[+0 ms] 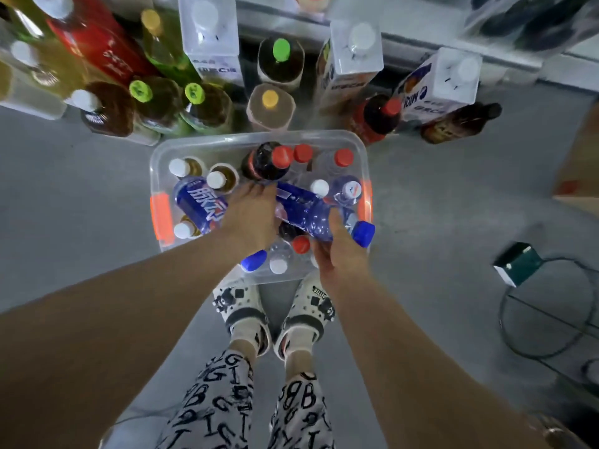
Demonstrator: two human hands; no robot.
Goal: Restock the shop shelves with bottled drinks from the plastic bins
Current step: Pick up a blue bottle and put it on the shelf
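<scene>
A clear plastic bin (pixel 324 136) with orange latches stands on the grey floor in front of my feet, packed with bottles. My right hand (pixel 338 254) grips a blue drink bottle (pixel 304 212) near its blue-capped neck; the bottle lies tilted across the others. My left hand (pixel 252 215) reaches into the bin's middle with fingers stretched out, its fingertips by a dark cola bottle (pixel 264 162) with a red cap. A second blue bottle (pixel 197 205) lies just left of that hand, partly under my wrist. The low shelf (pixel 437 43) beyond the bin holds several drinks.
Green-capped tea bottles (pixel 162 102), a red carton (pixel 97 43) and white square jugs (pixel 356 56) crowd the shelf front. A cola bottle (pixel 376 118) and a brown bottle (pixel 457 123) stand near the bin's far right corner. A cardboard box (pixel 580 163) and a green box (pixel 518 262) with cable lie right.
</scene>
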